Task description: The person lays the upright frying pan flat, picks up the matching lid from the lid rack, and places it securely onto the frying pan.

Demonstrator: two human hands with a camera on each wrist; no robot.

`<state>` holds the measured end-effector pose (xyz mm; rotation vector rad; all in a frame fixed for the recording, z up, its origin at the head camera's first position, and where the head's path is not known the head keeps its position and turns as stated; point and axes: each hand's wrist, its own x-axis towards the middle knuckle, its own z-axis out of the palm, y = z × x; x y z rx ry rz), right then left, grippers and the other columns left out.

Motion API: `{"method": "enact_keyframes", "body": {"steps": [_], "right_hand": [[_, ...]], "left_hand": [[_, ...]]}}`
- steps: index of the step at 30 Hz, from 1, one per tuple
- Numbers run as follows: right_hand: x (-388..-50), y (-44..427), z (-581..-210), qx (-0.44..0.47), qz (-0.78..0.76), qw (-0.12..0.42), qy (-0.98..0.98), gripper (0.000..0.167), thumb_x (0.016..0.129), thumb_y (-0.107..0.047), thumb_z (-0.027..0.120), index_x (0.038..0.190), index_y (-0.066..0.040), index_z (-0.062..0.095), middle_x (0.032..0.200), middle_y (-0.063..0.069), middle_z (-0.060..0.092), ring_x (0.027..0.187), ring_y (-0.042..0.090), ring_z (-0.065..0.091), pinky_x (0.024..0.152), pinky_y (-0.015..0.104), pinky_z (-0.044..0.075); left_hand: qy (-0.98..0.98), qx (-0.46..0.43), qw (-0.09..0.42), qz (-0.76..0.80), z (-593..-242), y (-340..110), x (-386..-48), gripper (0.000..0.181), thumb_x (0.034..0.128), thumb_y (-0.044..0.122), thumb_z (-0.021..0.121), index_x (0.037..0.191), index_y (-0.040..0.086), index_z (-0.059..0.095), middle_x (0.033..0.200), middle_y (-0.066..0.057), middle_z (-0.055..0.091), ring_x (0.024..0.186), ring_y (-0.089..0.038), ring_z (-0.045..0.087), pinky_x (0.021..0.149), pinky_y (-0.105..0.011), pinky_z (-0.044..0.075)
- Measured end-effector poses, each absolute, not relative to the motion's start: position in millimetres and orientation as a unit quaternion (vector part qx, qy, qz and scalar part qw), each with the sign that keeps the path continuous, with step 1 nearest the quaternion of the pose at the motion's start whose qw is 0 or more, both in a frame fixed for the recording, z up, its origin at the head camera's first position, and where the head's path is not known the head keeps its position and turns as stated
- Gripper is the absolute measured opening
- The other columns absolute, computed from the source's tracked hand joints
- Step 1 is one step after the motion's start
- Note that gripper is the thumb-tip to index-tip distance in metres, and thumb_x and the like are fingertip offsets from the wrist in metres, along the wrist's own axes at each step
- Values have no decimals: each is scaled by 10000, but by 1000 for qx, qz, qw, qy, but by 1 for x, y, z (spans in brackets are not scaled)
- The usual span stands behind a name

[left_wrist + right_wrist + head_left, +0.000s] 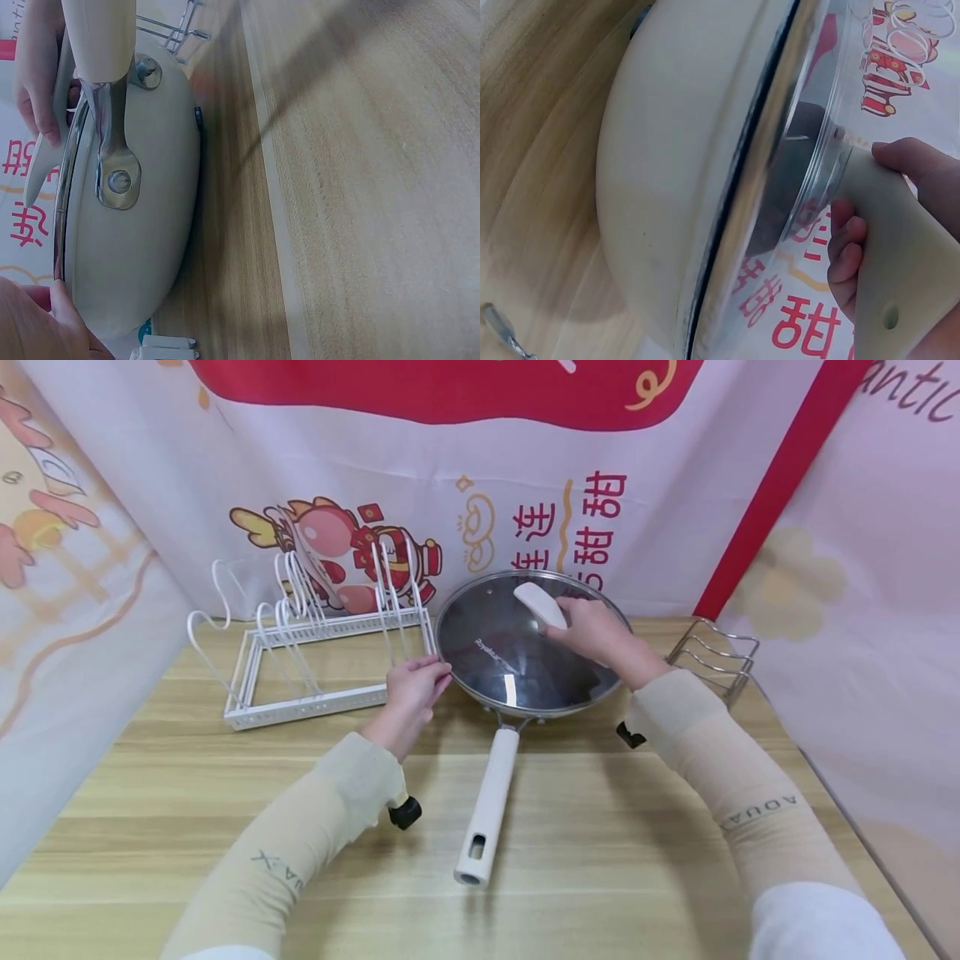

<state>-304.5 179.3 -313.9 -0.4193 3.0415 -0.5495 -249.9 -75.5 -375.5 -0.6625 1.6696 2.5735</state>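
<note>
A cream wok (150, 225) with a long pale handle (491, 797) stands on the table, its handle pointing toward me. Over its mouth lies a dark glass lid (517, 652) with a metal rim and an upright white handle (889, 232). My right hand (596, 631) grips that lid handle, thumb on one side and fingers curled on the other. My left hand (414, 693) is at the wok's left edge, thumb and fingertips pinching where the lid rim meets the wok. Part of its grip is hidden behind the rim.
A white wire rack (315, 697) with several upright loops stands to the left, close to my left hand. Behind my right forearm is a small metal wire rack (716, 656). A printed cloth (375, 460) hangs behind the wooden table (600, 860).
</note>
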Motion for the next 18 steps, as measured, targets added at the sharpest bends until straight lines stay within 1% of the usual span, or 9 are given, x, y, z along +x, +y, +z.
{"method": "enact_keyframes", "body": {"steps": [1, 3, 5, 7, 8, 11, 14, 16, 18], "right_hand": [[-304, 179, -314, -137, -176, 10, 975, 532, 961, -332, 697, 1362, -2, 584, 1078, 190, 685, 895, 333, 617, 791, 451, 518], [-303, 180, -314, -141, -175, 6, 974, 539, 959, -337, 699, 1363, 2, 584, 1075, 190, 686, 903, 336, 614, 807, 460, 514], [-301, 182, -312, -140, -179, 5, 974, 572, 957, -347, 705, 1388, 5, 573, 1113, 202, 686, 942, 347, 614, 852, 479, 513], [-298, 185, -312, -137, -184, 7, 973, 619, 954, -358, 715, 1423, 11, 552, 1170, 216, 681, 975, 353, 613, 877, 484, 515], [-297, 186, -311, -136, -188, 9, 973, 649, 953, -363, 719, 1444, 20, 533, 1200, 226, 672, 987, 356, 610, 878, 485, 517], [-293, 190, -310, -136, -191, 13, 972, 691, 954, -366, 723, 1475, 30, 499, 1244, 242, 654, 983, 354, 613, 847, 468, 532], [-290, 192, -309, -139, -190, 17, 972, 694, 961, -363, 720, 1485, 29, 489, 1239, 238, 654, 943, 342, 617, 796, 448, 543], [-289, 193, -309, -144, -187, 14, 972, 689, 963, -362, 716, 1485, 29, 490, 1244, 239, 655, 953, 343, 613, 808, 453, 538], [-287, 195, -310, -148, -187, 8, 971, 701, 967, -361, 710, 1493, 38, 475, 1273, 254, 646, 991, 353, 609, 853, 473, 532]], "left_hand": [[533, -210, -1, 820, -375, -76, -250, 395, 892, -194, 601, 1284, -161, 566, 1281, -249, 588, 815, -152, 670, 844, -236, 584], [533, -209, -1, 820, -376, -76, -250, 398, 896, -193, 595, 1291, -167, 560, 1286, -251, 585, 900, -205, 690, 839, -230, 584], [535, -210, 1, 819, -375, -76, -249, 420, 902, -188, 594, 1319, -167, 545, 1314, -259, 579, 960, -235, 685, 836, -222, 583], [536, -211, 2, 817, -374, -76, -249, 423, 901, -184, 597, 1320, -164, 547, 1300, -250, 587, 1012, -264, 674, 830, -217, 583], [537, -211, 3, 817, -373, -76, -249, 421, 901, -184, 598, 1318, -162, 550, 1278, -240, 594, 1008, -263, 675, 827, -214, 583], [539, -210, 2, 816, -372, -76, -248, 413, 895, -187, 602, 1305, -164, 557, 1208, -211, 611, 900, -203, 671, 825, -221, 586], [535, -211, 1, 818, -373, -76, -249, 396, 895, -190, 599, 1289, -166, 565, 1140, -176, 607, 921, -215, 673, 821, -223, 588], [532, -212, -1, 820, -373, -75, -249, 389, 893, -191, 600, 1280, -166, 568, 1147, -182, 608, 937, -227, 668, 821, -224, 588], [527, -211, -2, 823, -374, -75, -249, 385, 895, -187, 598, 1278, -166, 567, 1173, -194, 607, 936, -224, 665, 830, -227, 587]]}}
